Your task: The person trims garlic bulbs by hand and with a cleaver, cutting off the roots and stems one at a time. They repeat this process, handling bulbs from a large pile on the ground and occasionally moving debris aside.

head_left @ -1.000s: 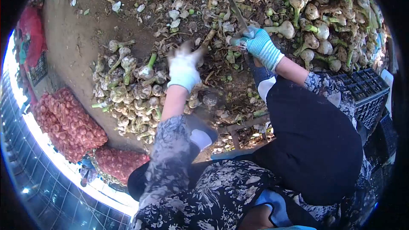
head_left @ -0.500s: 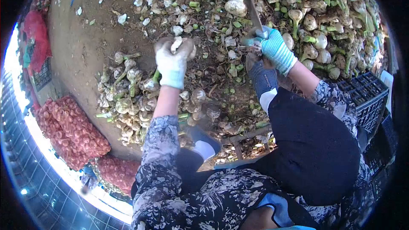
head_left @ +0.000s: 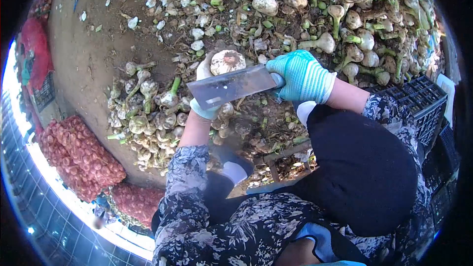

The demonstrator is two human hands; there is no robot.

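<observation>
Since half a second ago the cleaver [head_left: 230, 86] has swung down from pointing up and away to lie flat across the middle of the view, and the left hand [head_left: 206, 91] has come lower, to just behind the blade.

That blade's long axis now runs nearly level, tilted a little up toward the right, its blunt tip pointing left and its broad face turned to the camera. Its handle end is hidden inside the right hand [head_left: 301, 76], whose teal-gloved grip is curled tight round it, knuckles up, forearm reaching in from the right.

A garlic bulb [head_left: 227, 61] sits just above the blade's top edge, root side facing the camera, pinched in the white-gloved left grip. Most of that hand is covered by the blade, so how its fingers close on the bulb cannot be told fully. The left forearm rises straight from below, in a flowered sleeve [head_left: 187, 177].

Below and left of the hands lies a heap [head_left: 148, 118] of stemmed bulbs on the dirt floor [head_left: 86, 54]. A larger pile [head_left: 364, 34] spreads at upper right, beside a black crate [head_left: 426, 103]. Red mesh sacks [head_left: 79, 155] lie well apart at lower left.
</observation>
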